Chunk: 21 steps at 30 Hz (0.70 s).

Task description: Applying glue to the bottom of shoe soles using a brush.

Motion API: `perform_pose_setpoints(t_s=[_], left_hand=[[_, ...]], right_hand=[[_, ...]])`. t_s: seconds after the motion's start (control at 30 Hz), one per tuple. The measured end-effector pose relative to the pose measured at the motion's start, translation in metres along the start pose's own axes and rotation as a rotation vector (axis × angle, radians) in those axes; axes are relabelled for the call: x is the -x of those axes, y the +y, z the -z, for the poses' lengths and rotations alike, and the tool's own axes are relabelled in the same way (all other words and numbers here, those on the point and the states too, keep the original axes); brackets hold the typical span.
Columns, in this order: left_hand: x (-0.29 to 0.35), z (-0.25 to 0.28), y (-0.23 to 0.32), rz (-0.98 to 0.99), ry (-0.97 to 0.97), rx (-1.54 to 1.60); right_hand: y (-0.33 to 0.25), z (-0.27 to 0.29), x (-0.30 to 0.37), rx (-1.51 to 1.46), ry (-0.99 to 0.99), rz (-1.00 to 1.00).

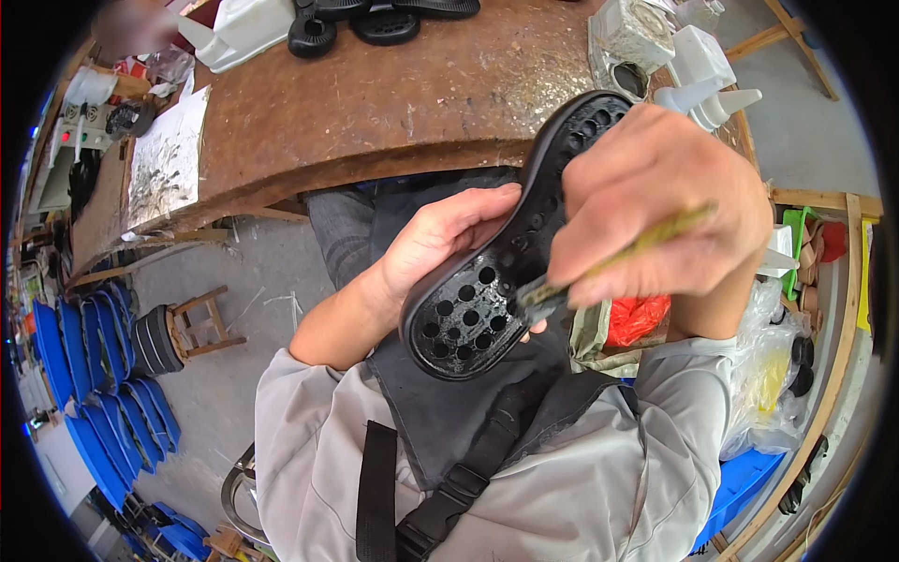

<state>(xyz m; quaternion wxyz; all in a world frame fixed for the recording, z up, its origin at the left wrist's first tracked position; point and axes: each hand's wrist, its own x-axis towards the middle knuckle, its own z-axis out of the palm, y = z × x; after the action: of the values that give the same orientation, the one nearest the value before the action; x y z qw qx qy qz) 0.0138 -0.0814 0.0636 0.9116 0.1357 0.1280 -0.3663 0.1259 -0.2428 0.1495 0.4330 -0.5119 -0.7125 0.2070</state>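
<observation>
A black shoe sole (468,323), with round hollows at its heel and toe ends, is held tilted over my lap at the bench's front edge. My left hand (440,234) grips it by the side, thumb on the upper edge and the other fingers mostly hidden underneath. My right hand (660,197) is closed around a brush (646,245) with a worn, yellowish handle. The brush's dark head is at the sole's inner face, near the hollowed end. That face looks wet and shiny there. My right hand hides part of the sole and is slightly blurred.
On the brown workbench (403,89) lie more black soles (384,26), a white nozzle bottle (245,36) and stained paper (169,155). A smeared white container (637,37) and other nozzle bottles (702,70) stand right. A stool (192,328) and blue trays (61,351) are left; plastic bags (758,384) right.
</observation>
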Motion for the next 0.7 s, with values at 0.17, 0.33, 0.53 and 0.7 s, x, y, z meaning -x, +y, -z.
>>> perform_pose_setpoints(t_s=[0.17, 0.33, 0.53, 0.7], left_hand=[[-0.019, 0.032, 0.012, -0.001, -0.156, 0.082], [-0.034, 0.068, 0.041, -0.144, -0.039, 0.101], [0.011, 0.085, 0.014, -0.678, -0.096, -0.145], [0.028, 0.086, 0.006, -1.06, 0.236, -0.731]], right_hand=[[-0.008, 0.017, 0.032, -0.119, 0.489, -0.253], [0.013, -0.009, 0.057, -0.285, 0.92, -0.514], [0.024, -0.019, 0.102, -0.265, 1.152, -0.568], [0.047, -0.024, 0.097, -0.411, 1.229, -0.493]])
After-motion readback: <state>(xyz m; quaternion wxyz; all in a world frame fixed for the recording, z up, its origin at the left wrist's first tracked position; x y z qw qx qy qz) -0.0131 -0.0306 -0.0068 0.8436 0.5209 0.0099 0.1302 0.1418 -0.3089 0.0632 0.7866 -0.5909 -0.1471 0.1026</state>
